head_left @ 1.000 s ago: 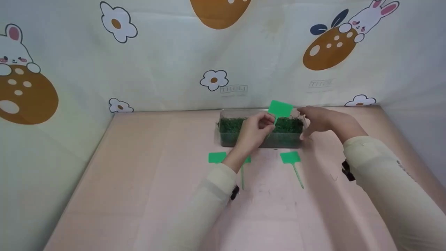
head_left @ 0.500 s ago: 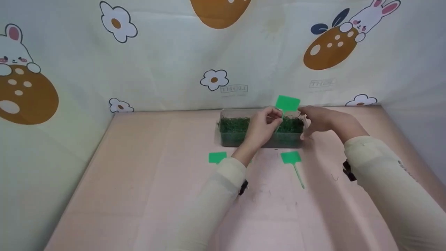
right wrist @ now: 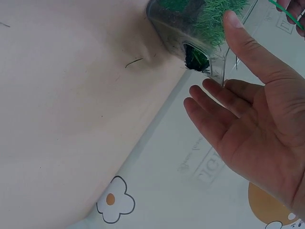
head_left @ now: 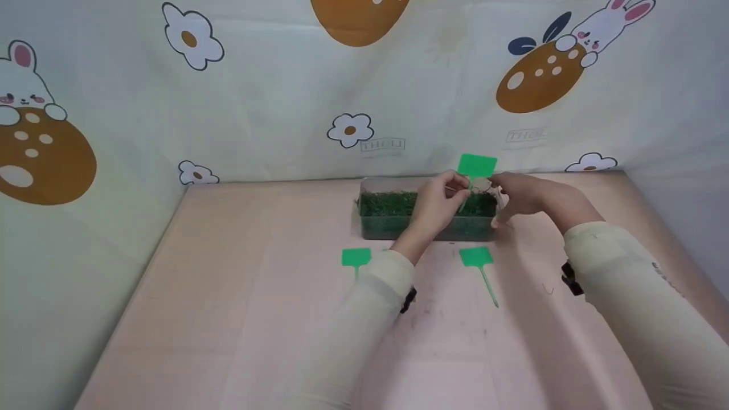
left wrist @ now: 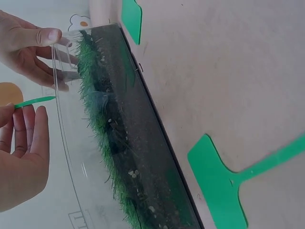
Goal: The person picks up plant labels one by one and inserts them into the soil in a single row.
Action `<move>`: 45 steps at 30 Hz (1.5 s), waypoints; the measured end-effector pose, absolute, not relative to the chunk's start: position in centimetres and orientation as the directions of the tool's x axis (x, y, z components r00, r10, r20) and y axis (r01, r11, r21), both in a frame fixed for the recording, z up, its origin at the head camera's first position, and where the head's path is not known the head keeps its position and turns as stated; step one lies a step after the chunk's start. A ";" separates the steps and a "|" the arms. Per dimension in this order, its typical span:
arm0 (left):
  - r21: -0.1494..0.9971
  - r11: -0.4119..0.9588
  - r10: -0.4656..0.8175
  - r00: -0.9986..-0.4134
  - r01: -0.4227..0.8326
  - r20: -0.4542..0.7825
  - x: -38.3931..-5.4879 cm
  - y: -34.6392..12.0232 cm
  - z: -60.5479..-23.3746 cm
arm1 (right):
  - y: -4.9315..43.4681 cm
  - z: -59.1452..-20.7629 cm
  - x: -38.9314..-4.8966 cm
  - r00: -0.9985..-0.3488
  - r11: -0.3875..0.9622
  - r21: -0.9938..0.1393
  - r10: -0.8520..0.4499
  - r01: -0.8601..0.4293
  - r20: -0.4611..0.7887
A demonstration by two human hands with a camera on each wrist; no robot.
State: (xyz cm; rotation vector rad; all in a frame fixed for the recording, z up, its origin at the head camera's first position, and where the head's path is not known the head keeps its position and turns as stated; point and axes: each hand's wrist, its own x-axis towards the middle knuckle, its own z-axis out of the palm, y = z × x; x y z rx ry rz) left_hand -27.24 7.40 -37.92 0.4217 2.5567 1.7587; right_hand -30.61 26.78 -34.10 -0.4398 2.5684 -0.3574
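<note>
A clear plastic box, filled with dark soil and green grass, stands at the back of the table. Above its right half, my left hand pinches the thin stem of a green plant label, panel upward. In the left wrist view the stem's pointed end shows by the box rim; whether it touches the grass I cannot tell. My right hand holds the box's right end, thumb toward the near side and fingers around the far side. The right wrist view shows its palm beside the end wall.
Two green plant labels, one right and one left, lie on the pink table before the box. A sliver of another shows behind my left sleeve. A patterned curtain hangs close behind the box.
My left hand has moved to the right along the box, carrying the plant label, which now stands more upright near the right end. My right hand stays in place.
</note>
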 end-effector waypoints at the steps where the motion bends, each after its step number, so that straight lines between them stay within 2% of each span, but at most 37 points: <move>1: 0.919 0.332 0.227 -0.964 0.211 0.140 -27.3 7.5 -38.0 | 26.8 -34.1 -30.6 -0.819 0.913 -0.330 -0.373 -0.240 -0.436; 15: 0.913 0.349 0.212 -0.967 0.210 0.141 -28.1 8.7 -38.6 | 26.8 -34.1 -30.6 -0.817 0.925 -0.312 -0.348 -0.219 -0.460; 28: 0.882 0.421 0.211 -0.968 0.212 0.132 -28.6 9.6 -38.8 | 26.9 -34.3 -30.7 -0.817 0.918 -0.320 -0.364 -0.234 -0.447; 35: 0.890 0.417 0.225 -0.970 0.185 0.096 -28.7 10.5 -38.8 | 26.8 -34.2 -30.6 -0.821 0.921 -0.306 -0.360 -0.239 -0.444; 45: 0.861 0.469 0.198 -0.973 0.198 0.116 -29.0 11.6 -39.2 | 26.9 -34.3 -30.5 -0.823 0.892 -0.371 -0.405 -0.260 -0.398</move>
